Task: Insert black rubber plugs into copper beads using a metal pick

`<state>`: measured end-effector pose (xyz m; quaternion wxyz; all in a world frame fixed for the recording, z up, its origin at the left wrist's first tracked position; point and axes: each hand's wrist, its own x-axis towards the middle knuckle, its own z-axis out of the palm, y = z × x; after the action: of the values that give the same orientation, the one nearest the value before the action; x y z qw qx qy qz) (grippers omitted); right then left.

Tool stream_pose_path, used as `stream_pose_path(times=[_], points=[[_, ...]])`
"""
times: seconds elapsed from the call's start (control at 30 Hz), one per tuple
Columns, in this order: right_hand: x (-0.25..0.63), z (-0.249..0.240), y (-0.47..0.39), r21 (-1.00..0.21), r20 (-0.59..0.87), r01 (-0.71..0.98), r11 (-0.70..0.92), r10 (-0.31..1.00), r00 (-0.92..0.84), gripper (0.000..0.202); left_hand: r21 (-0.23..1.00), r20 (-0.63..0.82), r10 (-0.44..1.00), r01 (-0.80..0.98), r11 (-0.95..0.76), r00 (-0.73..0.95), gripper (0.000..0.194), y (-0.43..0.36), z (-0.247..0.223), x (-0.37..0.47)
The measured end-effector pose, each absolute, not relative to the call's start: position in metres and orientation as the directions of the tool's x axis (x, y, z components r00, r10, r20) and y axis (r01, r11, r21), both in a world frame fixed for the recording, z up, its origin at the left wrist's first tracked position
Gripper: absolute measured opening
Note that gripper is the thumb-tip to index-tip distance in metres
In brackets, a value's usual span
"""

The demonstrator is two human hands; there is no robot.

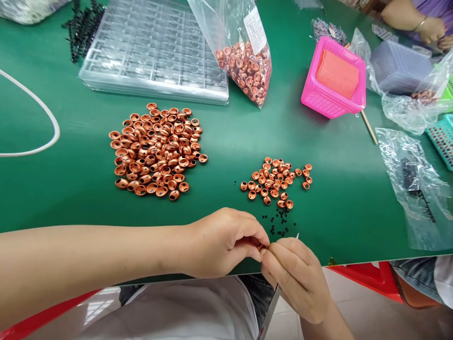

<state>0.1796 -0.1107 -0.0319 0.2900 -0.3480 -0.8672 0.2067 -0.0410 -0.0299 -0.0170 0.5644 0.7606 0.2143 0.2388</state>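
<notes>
My left hand (226, 243) pinches a small copper-coloured cup (262, 248) at the table's front edge, its thumb and forefinger around it. Against it, my right hand (295, 274) is closed, its fingertips touching the same cup, with a thin metal tool (271, 309) held in the palm and its tip poking out above the knuckles. Just beyond the hands lie tiny black pieces (281, 217) and a small pile of copper cups (272, 179). A larger pile of bigger copper cups (155, 151) spreads to the left.
Stacked clear trays (152, 52), black pieces (83, 26) and a bag of copper cups (247, 66) are at the back. A pink basket (332, 101) and clear bag (417, 198) lie right. A white cable (53, 123) curves left. Another person's hand (432, 30) is far right.
</notes>
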Motion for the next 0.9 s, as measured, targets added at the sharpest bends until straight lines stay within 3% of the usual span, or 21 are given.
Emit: stream_pose_path(times=[0.17, 0.9], points=[[0.178, -0.029, -0.112, -0.523, 0.422, 0.517, 0.678, 0.733, -0.534, 0.041, 0.961, 0.12, 0.594, 0.058, -0.272, 0.796, 0.01, -0.028, -0.016, -0.041], [0.181, -0.038, -0.112, -0.567, 0.374, 0.489, 0.664, 0.735, -0.565, 0.038, 0.958, 0.106, 0.598, 0.081, -0.277, 0.794, 0.012, -0.029, -0.019, -0.042]])
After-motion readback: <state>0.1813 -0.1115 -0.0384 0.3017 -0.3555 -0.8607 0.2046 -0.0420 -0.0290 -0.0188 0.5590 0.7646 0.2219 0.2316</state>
